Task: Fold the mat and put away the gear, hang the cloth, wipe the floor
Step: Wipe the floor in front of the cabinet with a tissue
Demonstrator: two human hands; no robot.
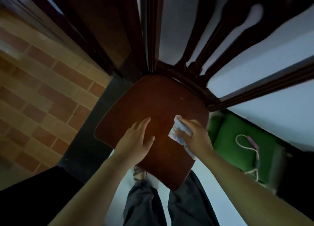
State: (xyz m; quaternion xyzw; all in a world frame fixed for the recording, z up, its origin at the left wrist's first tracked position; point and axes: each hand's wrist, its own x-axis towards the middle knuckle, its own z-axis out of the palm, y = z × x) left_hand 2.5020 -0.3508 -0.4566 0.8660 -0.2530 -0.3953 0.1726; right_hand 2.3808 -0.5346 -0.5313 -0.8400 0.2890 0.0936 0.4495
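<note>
A dark wooden chair stands in front of me, its reddish seat [132, 107] filling the middle of the view. My right hand [197, 134] is shut on a crumpled pale cloth [178, 130] just above the right side of the seat. My left hand [137, 139] is open, palm down with the fingers spread, over the middle of the seat. To the right of the chair a folded green mat [237, 149] lies on the floor with a skipping rope [249, 144] with a pink handle on top of it.
The chair's carved back [212, 44] rises against a white wall [271, 90]. A dark door frame [108, 30] stands at the upper left, with a brick-patterned floor [34, 90] beyond it. My legs in grey trousers [144, 205] and a sandalled foot [139, 173] are below on a pale floor.
</note>
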